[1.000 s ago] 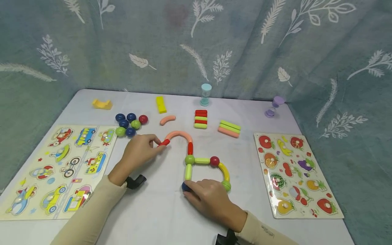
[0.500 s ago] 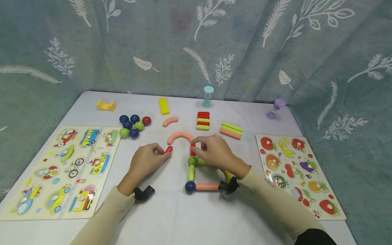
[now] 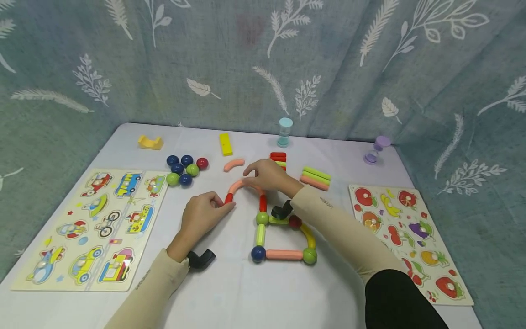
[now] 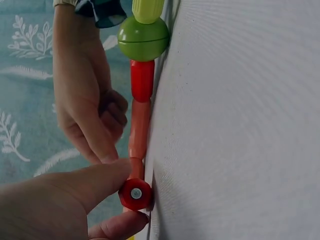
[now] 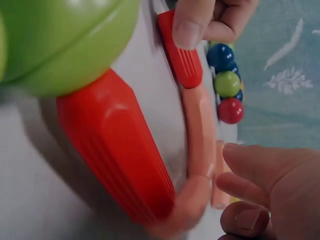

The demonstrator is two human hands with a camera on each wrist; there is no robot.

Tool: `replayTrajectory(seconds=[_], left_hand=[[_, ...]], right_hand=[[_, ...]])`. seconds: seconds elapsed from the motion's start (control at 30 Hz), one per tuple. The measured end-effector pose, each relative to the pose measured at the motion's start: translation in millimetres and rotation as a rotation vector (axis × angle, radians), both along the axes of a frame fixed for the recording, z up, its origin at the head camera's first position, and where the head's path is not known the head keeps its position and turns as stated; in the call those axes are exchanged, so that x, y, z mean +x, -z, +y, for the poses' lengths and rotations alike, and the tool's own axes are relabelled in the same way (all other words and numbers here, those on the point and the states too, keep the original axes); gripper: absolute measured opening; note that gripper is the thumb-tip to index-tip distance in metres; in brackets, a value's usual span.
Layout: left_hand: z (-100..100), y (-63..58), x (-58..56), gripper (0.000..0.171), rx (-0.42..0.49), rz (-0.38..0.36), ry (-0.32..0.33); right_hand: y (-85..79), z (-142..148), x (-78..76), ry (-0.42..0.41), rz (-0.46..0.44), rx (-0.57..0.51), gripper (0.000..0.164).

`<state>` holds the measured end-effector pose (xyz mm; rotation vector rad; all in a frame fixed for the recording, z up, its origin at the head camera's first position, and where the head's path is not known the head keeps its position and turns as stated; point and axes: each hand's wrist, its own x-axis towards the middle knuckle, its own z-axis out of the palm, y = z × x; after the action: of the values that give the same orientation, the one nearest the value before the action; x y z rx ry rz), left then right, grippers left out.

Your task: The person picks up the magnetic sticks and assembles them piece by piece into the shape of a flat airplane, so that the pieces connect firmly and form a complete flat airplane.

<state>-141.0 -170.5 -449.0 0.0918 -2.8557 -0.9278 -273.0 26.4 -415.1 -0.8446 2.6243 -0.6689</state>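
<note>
My left hand [image 3: 203,214] pinches a short red magnetic stick [image 4: 135,194] between thumb and fingers. That stick meets one end of a pink curved piece [image 5: 200,130]. Over the top of the curve is my right hand [image 3: 269,176]; in the right wrist view its fingers are loosely bent beside the curve, with nothing visibly gripped. The curve's other end joins a second red stick [image 3: 263,203], which stands on a green ball [image 3: 262,219]. Below is a closed loop with a blue ball [image 3: 258,253], a pink straight stick [image 3: 284,255], another green ball [image 3: 310,256] and a yellow curved piece [image 3: 309,235].
Loose balls [image 3: 177,168] lie at the back left beside a vehicle puzzle board [image 3: 137,242]. A loose pink curved piece [image 3: 234,165], a yellow block [image 3: 226,144], spare sticks [image 3: 315,178] and two sand timers [image 3: 284,132] stand behind. A fruit puzzle board [image 3: 386,219] lies right.
My right hand has left the blue ball and moved up past the upright red stick to the top of the pink curve. The left hand's red stick now meets the curve's end.
</note>
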Motion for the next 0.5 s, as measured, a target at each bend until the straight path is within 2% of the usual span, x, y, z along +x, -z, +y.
replayTrajectory(seconds=[0.27,0.4,0.5], left_hand=[[-1.9,3.9,-0.3,0.041,-0.019,0.035,0.016],[-3.0,5.3,0.4,0.035,0.018,0.035,0.043],[-3.5,6.1,0.4,0.03,0.052,0.039,0.062]], right_hand=[[5.2,-9.1,2.9,-0.038,-0.016,-0.012,0.027],[7.2,-8.5,1.7,-0.063,0.014,0.004,0.029],[10.7,-6.7,-0.4,-0.058,0.0,0.004,0.029]])
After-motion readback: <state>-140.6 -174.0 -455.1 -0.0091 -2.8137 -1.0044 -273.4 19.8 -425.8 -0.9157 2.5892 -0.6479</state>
